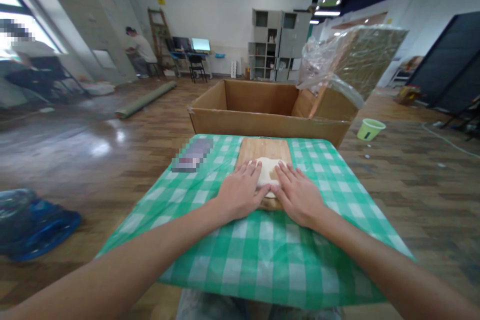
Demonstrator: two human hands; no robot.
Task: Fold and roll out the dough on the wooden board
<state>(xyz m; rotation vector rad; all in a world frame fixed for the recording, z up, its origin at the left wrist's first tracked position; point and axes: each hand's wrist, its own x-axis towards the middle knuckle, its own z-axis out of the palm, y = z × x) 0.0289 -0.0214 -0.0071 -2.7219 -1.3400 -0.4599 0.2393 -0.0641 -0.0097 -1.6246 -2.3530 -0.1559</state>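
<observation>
A flattened piece of pale dough (265, 172) lies on a wooden cutting board (264, 148) at the middle of the table. My left hand (242, 189) rests on the dough's left side, fingers stretched forward. On its right side lies my right hand (298, 192), also flat with the fingers extended. Both thumbs nearly meet at the dough's near edge. The palms and fingers cover the dough's two sides and part of the board.
A green-and-white checked cloth (240, 250) covers the table. A blurred-out flat object (193, 155) lies at its far left. Beyond the table stands a large cardboard box (262, 122). A green bucket (370, 130) stands to the right, and blue plastic (41, 225) is at left.
</observation>
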